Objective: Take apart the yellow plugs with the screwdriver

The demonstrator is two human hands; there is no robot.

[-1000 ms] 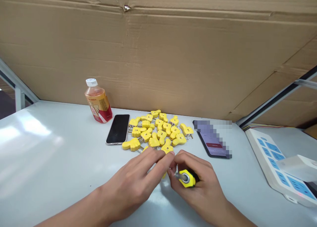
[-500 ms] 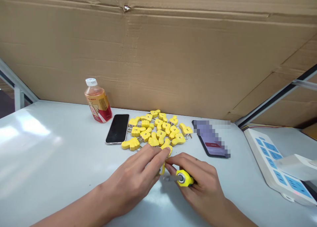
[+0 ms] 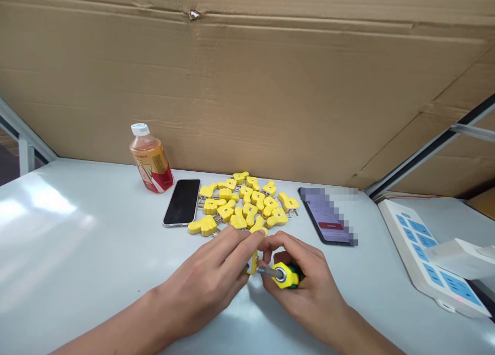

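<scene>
My left hand [image 3: 216, 272] is closed around a yellow plug [image 3: 253, 263], most of which is hidden behind the fingers. In my right hand [image 3: 299, 283] is a screwdriver [image 3: 285, 275] with a yellow and dark green handle. Its metal shaft points left, and the tip is close beside the held plug; whether they touch I cannot tell. A small screw seems to show on the plug's right face, near my right fingertips. Just beyond my hands lies a loose group of several yellow thumb-shaped plugs [image 3: 247, 195] with metal pins.
A drink bottle [image 3: 151, 161] stands at the back left, beside a black-screened phone [image 3: 182, 202]. To the right lies a second phone [image 3: 325, 218], partly pixelated. A white power strip [image 3: 410, 257] with blue sockets holds a white adapter [image 3: 462, 262]. Cardboard [image 3: 270, 97] walls the table's back.
My right fingers have lifted and opened slightly away from the plug. The screwdriver shaft has swung up nearer the plug's side. My left hand stays in place, and the view has shifted slightly.
</scene>
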